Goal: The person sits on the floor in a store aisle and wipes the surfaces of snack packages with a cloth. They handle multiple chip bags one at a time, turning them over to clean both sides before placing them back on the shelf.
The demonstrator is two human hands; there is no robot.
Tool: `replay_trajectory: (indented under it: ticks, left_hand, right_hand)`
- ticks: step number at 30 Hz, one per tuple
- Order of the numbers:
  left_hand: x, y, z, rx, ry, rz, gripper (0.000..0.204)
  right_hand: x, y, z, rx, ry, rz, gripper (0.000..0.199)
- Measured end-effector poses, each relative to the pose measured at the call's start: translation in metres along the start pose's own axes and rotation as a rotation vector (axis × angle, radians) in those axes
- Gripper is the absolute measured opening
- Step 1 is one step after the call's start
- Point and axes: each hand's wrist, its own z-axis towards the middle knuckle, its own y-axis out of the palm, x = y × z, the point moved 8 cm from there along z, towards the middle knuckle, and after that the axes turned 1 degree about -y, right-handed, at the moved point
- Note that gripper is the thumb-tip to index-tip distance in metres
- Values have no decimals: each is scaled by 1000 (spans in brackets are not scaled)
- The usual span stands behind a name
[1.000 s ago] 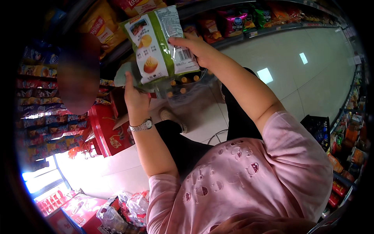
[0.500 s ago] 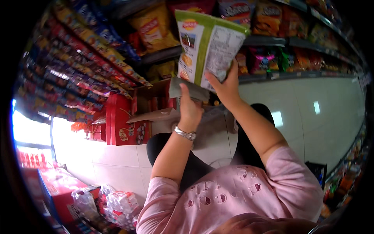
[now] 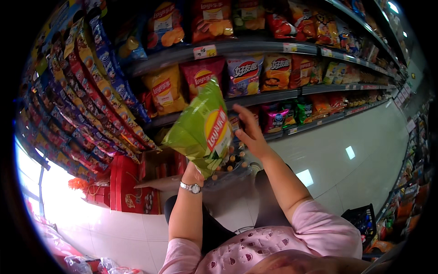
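Note:
A green bag of potato chips (image 3: 200, 121) is raised in front of me, tilted, its printed front facing me. Behind its lower corner is my left hand (image 3: 194, 172), wearing a silver watch and closed on the bag; the bag hides most of its fingers. Just right of the bag, my right hand (image 3: 250, 134) has its fingers apart and holds nothing. Behind the bag, the shelf carries a yellow chip bag (image 3: 165, 91), a dark red chip bag (image 3: 200, 73) and a blue-purple snack bag (image 3: 244, 75).
Strips of small snack packets (image 3: 82, 100) hang at the left. Below them stand red gift boxes (image 3: 130, 196). Several bottles (image 3: 232, 160) are low behind the bag. A black basket (image 3: 360, 221) sits on the floor at the right, near another stocked shelf (image 3: 406, 205).
The chip bag has turned from its back to its green front and come lower and left. My right hand has let go of it; my left now holds it. The view has tilted up toward the shelves.

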Motion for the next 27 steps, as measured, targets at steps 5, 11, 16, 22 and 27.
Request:
replay_trajectory:
  ticks: [5,11,16,22,27]
  left_hand:
    - [-37,5,7,-256,-398,-228,56]
    - [-35,18,21,-199,-256,-78,53]
    - [-30,34,17,-227,-253,-150,49]
    - [-45,1,37,-47,-274,-83,48]
    - [-42,-32,43,166,-211,-12,49]
  right_hand:
    - [38,-3,-12,-251,356,359,57]
    - [58,-20,-10,-57,304,510,60]
    - [49,-15,-15,-136,268,481,68]
    - [67,-39,-14,245,241,732,61]
    - [38,-88,26,548,52,538,56]
